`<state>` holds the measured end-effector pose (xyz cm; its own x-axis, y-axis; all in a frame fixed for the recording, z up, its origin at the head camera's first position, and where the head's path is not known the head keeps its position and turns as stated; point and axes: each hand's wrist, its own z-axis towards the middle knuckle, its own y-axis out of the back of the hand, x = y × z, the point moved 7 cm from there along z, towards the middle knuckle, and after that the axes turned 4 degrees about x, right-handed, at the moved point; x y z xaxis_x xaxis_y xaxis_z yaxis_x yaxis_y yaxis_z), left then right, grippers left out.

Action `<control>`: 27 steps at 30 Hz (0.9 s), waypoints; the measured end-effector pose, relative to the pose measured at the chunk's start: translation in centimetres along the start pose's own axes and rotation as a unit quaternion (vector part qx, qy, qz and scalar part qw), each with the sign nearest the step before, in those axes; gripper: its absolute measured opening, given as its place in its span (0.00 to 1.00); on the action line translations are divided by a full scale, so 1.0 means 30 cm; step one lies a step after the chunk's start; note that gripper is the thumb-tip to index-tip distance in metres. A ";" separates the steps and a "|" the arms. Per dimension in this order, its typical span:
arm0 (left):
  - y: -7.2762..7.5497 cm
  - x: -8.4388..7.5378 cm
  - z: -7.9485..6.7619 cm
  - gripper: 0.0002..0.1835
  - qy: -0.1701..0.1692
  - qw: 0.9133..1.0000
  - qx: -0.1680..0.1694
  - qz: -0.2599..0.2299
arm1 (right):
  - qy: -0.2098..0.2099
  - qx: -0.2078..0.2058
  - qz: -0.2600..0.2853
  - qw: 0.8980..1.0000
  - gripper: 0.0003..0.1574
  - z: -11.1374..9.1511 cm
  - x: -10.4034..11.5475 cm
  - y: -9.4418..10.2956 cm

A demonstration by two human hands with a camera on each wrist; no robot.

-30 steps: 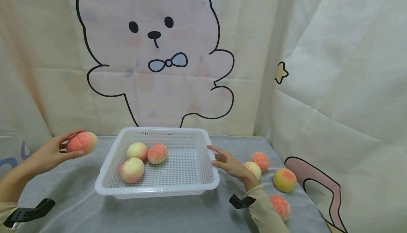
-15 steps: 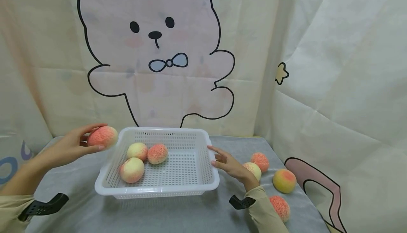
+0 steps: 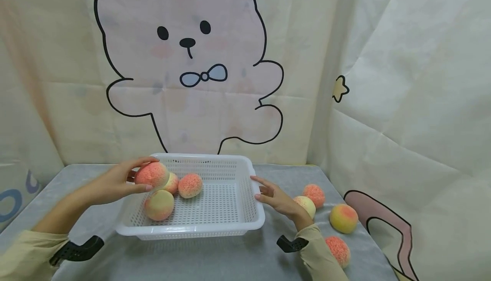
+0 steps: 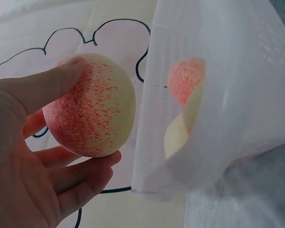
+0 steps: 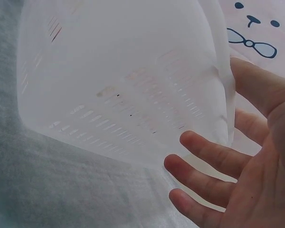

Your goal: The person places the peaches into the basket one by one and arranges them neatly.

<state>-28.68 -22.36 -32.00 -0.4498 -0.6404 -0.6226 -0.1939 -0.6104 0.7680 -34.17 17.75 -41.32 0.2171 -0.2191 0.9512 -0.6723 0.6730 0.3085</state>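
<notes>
One peach (image 3: 151,175) has moved since a second ago: back then it was out past the left side of the white basket (image 3: 192,230), and now it is up over the basket's left rim. The left hand (image 3: 115,182) has come along with it and holds it with the thumb on top and the fingers curled under. In the left wrist view the peach (image 4: 90,118) sits just beside the basket wall (image 4: 218,95), in the hand (image 4: 33,171).

Three more peaches lie inside the basket, near its left side: a pale one at the front (image 3: 159,204), one partly hidden behind the held peach (image 3: 172,183), and a red one (image 3: 190,185).

At the basket's right rim the right hand (image 3: 275,198) has stayed put. Its fingers are straight and spread, and they touch the rim. It holds nothing.

Four peaches (image 3: 342,217) lie on the grey table (image 3: 230,259) to the right of the basket.
</notes>
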 end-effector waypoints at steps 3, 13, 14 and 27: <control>-0.025 -0.018 0.013 0.39 -0.008 1.000 0.009 -0.008 | -0.001 -0.002 -0.002 1.000 0.44 -0.001 -0.003 0.004; -0.087 -0.047 0.047 0.38 -0.011 0.999 0.038 -0.021 | -0.003 -0.002 -0.001 1.000 0.44 -0.004 0.000 -0.002; -0.092 -0.050 0.049 0.38 -0.012 0.999 0.040 -0.024 | -0.002 -0.002 -0.002 1.000 0.44 -0.004 -0.001 -0.002; -0.165 -0.070 0.079 0.38 -0.024 0.996 0.068 -0.052 | -0.003 -0.009 -0.014 1.000 0.43 0.000 -0.010 0.000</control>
<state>-28.85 -16.89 -34.14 -0.4616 -0.5514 -0.6949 -0.3570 -0.6017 0.7145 -34.21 17.82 -41.59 0.2326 -0.2423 0.9419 -0.6525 0.6793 0.3358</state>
